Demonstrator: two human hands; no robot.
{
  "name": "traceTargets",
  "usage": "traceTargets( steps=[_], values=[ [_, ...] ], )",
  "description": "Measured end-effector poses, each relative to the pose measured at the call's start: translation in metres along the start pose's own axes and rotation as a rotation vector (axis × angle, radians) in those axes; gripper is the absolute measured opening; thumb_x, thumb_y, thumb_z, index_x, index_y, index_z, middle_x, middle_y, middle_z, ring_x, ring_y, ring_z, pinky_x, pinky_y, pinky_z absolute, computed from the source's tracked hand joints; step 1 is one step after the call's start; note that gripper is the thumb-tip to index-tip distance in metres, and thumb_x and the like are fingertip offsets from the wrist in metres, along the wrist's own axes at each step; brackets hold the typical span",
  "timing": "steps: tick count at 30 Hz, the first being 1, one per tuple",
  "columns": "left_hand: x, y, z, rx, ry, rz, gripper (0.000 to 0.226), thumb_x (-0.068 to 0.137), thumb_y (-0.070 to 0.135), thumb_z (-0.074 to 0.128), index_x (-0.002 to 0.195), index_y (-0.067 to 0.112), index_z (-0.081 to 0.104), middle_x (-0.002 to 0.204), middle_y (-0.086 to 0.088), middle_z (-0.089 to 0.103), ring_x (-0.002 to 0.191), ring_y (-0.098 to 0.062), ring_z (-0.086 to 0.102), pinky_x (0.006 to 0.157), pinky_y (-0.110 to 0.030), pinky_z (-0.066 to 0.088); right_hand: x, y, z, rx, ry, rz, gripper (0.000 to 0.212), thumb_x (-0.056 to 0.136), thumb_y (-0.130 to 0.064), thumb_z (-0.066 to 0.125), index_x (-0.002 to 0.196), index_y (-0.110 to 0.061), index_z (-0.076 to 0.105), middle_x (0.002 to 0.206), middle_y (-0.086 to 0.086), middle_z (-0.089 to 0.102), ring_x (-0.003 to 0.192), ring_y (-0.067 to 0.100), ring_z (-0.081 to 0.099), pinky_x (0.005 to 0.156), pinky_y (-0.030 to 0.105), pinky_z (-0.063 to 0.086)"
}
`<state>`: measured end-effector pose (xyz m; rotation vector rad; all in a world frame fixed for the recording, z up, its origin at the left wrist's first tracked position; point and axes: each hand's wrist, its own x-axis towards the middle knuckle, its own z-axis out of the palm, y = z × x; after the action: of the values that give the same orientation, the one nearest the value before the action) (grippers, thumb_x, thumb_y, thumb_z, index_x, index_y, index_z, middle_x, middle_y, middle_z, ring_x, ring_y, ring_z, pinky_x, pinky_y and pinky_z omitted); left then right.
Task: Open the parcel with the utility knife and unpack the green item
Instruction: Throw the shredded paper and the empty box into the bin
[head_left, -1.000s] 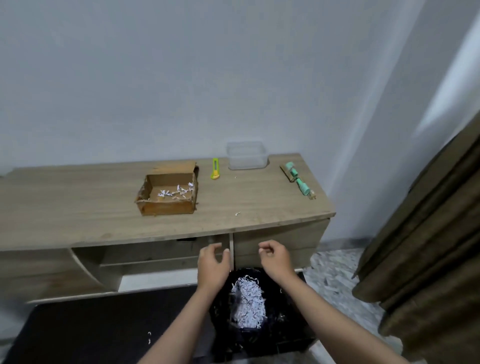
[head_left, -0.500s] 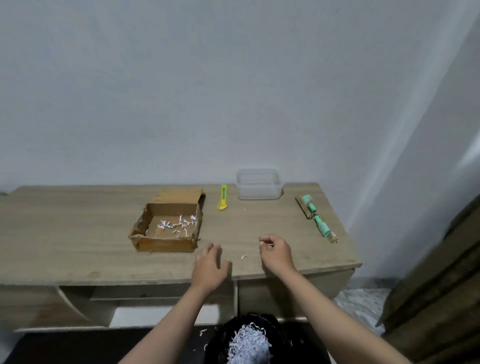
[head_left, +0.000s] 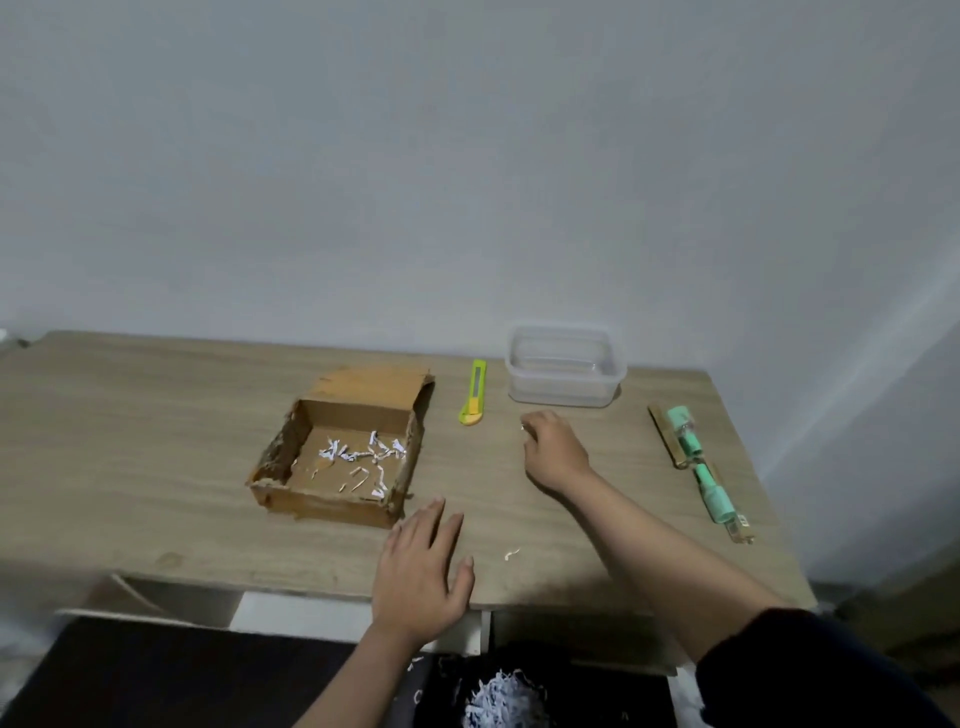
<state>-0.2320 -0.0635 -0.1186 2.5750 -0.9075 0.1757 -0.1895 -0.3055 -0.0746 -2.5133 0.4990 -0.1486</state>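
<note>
On the table (head_left: 130, 467) are counted 1 open cardboard box (head_left: 340, 457), 1 utility knife (head_left: 474, 393), 1 clear plastic container (head_left: 565, 366), 1 green item (head_left: 698, 462) and 2 hands: left hand (head_left: 418, 577), right hand (head_left: 553, 449).

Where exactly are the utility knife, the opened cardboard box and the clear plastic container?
utility knife (head_left: 474, 394): head view, middle of its yellow-green body.
cardboard box (head_left: 332, 506): head view, its near outer wall.
clear plastic container (head_left: 563, 387): head view, its front wall.

We see a plain pale grey wall (head_left: 467, 156) behind a light wood-grain desk (head_left: 130, 441), meeting a second wall (head_left: 883, 389) at the right corner, streaked with soft light. A dark floor mat (head_left: 156, 675) lies below.
</note>
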Motion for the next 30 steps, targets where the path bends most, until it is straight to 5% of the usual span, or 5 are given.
traceTargets(
  steps=[7, 16, 22, 25, 30],
  values=[
    [0.0, 0.001, 0.0, 0.008, 0.003, -0.024, 0.051, 0.078, 0.045, 0.052, 0.124, 0.023, 0.054, 0.137, -0.005, 0.052, 0.121, -0.024, 0.052, 0.1, -0.041, 0.042, 0.01, -0.007, -0.003, -0.231, -0.123, -0.101, 0.039, 0.076, -0.002, 0.043, 0.111, -0.012, 0.055, 0.12, 0.009, 0.047, 0.118, 0.031, 0.04, 0.091, 0.039, 0.042],
    [0.001, 0.003, -0.002, -0.004, -0.01, -0.043, 0.051, 0.079, 0.045, 0.048, 0.124, 0.021, 0.055, 0.135, -0.007, 0.054, 0.121, -0.027, 0.052, 0.099, -0.045, 0.043, -0.056, -0.002, 0.004, -0.089, -0.156, -0.237, 0.038, 0.083, 0.003, 0.042, 0.116, -0.003, 0.06, 0.11, 0.017, 0.052, 0.109, 0.034, 0.048, 0.097, 0.03, 0.037],
    [0.0, 0.002, -0.003, -0.015, -0.039, -0.045, 0.053, 0.082, 0.048, 0.042, 0.126, 0.021, 0.054, 0.137, -0.009, 0.052, 0.125, -0.029, 0.049, 0.101, -0.048, 0.04, -0.109, -0.008, 0.001, -0.04, -0.184, -0.292, 0.031, 0.082, -0.009, 0.059, 0.111, -0.006, 0.065, 0.109, 0.013, 0.064, 0.105, 0.025, 0.058, 0.096, 0.024, 0.04],
    [-0.001, 0.0, -0.006, -0.033, -0.082, -0.039, 0.059, 0.083, 0.052, 0.034, 0.131, 0.021, 0.049, 0.144, -0.009, 0.044, 0.132, -0.028, 0.041, 0.107, -0.048, 0.032, -0.129, -0.012, 0.004, -0.01, -0.166, -0.267, 0.025, 0.08, -0.013, 0.066, 0.104, -0.007, 0.069, 0.104, 0.01, 0.069, 0.1, 0.022, 0.062, 0.088, 0.019, 0.04],
    [-0.003, -0.007, -0.012, -0.091, -0.24, 0.01, 0.076, 0.078, 0.061, 0.014, 0.142, 0.024, 0.032, 0.158, -0.005, 0.016, 0.145, -0.021, 0.013, 0.116, -0.042, 0.008, -0.151, -0.023, 0.017, 0.028, -0.019, -0.16, 0.017, 0.079, -0.006, 0.064, 0.093, -0.01, 0.073, 0.096, 0.006, 0.073, 0.092, 0.021, 0.066, 0.087, 0.029, 0.05]
  ],
)
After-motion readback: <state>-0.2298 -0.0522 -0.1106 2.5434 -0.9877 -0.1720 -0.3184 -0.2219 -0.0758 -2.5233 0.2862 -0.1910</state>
